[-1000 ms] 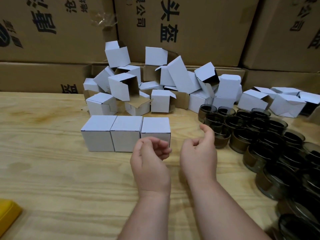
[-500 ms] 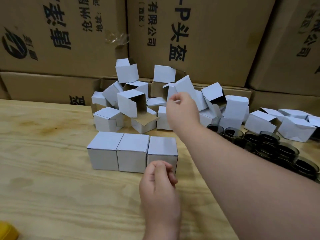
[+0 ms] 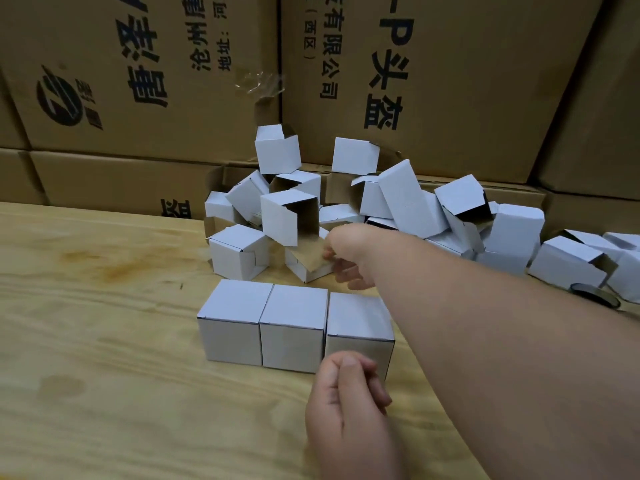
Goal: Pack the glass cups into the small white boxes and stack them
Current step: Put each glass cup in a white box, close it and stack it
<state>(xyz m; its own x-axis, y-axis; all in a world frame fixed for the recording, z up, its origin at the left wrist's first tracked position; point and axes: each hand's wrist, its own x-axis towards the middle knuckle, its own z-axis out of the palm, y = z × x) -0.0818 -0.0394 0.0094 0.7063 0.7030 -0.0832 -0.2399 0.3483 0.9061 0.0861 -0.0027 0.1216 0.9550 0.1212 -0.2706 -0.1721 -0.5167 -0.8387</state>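
Glass cups are almost all out of view; one dark-rimmed cup (image 3: 594, 296) shows at the far right of the packed row (image 3: 294, 327), partly hidden behind the right forearm. The packed row is three closed white boxes standing side by side and touching on the table (image 3: 104, 375); behind the row lies a loose heap (image 3: 398, 206) of open white boxes, roughly sixteen as far as I can count, several hidden behind others.

The right hand (image 3: 349, 254) reaches over the row's right end into the heap; its fingers are on the open box (image 3: 308, 263) just behind the row, at its brown flap, though whether they have closed on it I cannot tell. The left hand (image 3: 346, 403) hangs just in front of the row's right end, fingers curled, holding nothing.

The step in hand seems to be fetching an empty box; it would go best by taking the box by a wall rather than the flap, lifting it clear without nudging the tilted box (image 3: 289, 216) leaning above it, and keeping the forearm off the row.
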